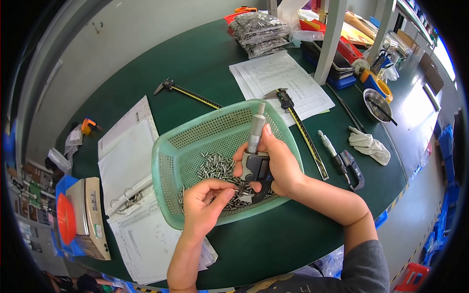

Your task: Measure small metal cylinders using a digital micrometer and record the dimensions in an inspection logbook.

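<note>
Gripping the micrometer, right hand fingers clamp it; left hand fingers pinch beside it.

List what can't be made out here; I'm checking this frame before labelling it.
All in the head view:
- Digital micrometer: its display is too small to read, and the right hand wraps its frame.
- Whether a small metal pin sits between the left hand fingertips: too small, hidden by the fingers.
- Silver metal pins in the green perforated plastic basket: partly covered by both hands, uncountable.
- Open ring binder: print too small.
</note>
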The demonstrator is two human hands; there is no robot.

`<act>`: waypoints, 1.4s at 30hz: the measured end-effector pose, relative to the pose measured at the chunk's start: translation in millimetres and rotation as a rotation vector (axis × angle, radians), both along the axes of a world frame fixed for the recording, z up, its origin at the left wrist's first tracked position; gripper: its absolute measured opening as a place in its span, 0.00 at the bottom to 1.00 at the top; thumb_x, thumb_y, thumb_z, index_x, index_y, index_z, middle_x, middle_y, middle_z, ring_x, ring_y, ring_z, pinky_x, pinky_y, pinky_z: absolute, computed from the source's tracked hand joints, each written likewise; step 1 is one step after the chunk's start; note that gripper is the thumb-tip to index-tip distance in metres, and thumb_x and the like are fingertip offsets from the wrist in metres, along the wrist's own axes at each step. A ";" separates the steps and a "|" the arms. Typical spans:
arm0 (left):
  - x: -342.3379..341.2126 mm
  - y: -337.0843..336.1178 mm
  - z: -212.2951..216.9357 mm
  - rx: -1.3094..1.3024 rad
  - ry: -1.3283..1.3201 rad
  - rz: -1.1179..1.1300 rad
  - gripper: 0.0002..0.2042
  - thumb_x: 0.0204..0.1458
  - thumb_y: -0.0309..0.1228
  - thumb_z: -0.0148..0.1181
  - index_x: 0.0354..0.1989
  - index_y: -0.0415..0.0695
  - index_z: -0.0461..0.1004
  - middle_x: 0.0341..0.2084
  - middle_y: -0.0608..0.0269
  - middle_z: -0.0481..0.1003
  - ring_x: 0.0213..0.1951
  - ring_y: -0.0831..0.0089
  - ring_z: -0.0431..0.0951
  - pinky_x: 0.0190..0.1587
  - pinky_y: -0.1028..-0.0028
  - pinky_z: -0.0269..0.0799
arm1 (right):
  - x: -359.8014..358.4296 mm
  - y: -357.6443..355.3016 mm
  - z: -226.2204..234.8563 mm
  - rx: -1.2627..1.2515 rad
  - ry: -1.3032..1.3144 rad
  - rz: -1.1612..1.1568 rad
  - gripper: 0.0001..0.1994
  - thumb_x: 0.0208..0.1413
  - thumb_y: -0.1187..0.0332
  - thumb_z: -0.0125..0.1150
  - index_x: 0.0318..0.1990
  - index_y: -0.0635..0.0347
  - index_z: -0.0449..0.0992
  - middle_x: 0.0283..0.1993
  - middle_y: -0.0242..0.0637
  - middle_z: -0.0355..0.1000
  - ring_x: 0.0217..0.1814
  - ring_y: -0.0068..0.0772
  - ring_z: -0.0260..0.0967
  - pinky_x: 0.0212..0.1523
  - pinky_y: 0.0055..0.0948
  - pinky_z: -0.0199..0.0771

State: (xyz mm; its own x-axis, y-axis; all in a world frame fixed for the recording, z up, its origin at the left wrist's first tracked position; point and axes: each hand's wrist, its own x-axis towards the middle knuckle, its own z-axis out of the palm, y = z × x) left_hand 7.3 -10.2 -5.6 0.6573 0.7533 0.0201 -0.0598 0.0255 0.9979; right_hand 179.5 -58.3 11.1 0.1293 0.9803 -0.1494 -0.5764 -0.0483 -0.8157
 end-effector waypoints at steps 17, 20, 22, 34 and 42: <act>2.2 -2.3 0.1 0.262 0.077 -0.007 0.05 0.39 0.19 0.60 0.27 0.36 0.74 0.24 0.62 0.73 0.27 0.78 0.72 0.32 0.82 0.66 | 1.3 -0.7 -1.5 -0.016 0.068 0.092 0.29 0.54 0.43 0.34 0.32 0.64 0.69 0.23 0.41 0.69 0.15 0.25 0.61 0.13 0.20 0.60; 2.4 -4.1 3.6 0.262 0.104 -0.030 0.04 0.40 0.19 0.59 0.27 0.36 0.74 0.24 0.62 0.73 0.28 0.78 0.72 0.33 0.81 0.67 | 1.1 -0.4 -2.6 -0.004 0.075 0.085 0.28 0.53 0.44 0.38 0.31 0.65 0.69 0.23 0.41 0.69 0.14 0.24 0.60 0.12 0.20 0.60; 2.7 -5.8 5.9 0.148 0.047 -0.021 0.04 0.42 0.20 0.59 0.27 0.35 0.73 0.24 0.62 0.73 0.29 0.79 0.72 0.35 0.80 0.68 | 1.8 -0.6 -2.6 0.005 0.121 0.084 0.27 0.53 0.44 0.40 0.30 0.65 0.69 0.22 0.40 0.69 0.13 0.24 0.60 0.11 0.20 0.60; 0.6 -0.4 -0.1 0.215 0.155 -0.060 0.03 0.42 0.21 0.59 0.25 0.35 0.74 0.22 0.62 0.74 0.26 0.79 0.71 0.31 0.81 0.66 | -2.2 -0.4 1.1 0.021 -0.064 0.042 0.29 0.59 0.48 0.26 0.31 0.65 0.70 0.22 0.40 0.68 0.11 0.24 0.57 0.12 0.20 0.60; 0.0 -0.2 -1.0 0.244 0.151 -0.097 0.03 0.42 0.21 0.59 0.24 0.35 0.74 0.23 0.60 0.74 0.26 0.77 0.72 0.31 0.80 0.66 | -1.3 -2.6 -0.2 0.045 -0.037 0.083 0.29 0.54 0.44 0.38 0.30 0.66 0.70 0.21 0.40 0.69 0.12 0.24 0.59 0.12 0.20 0.60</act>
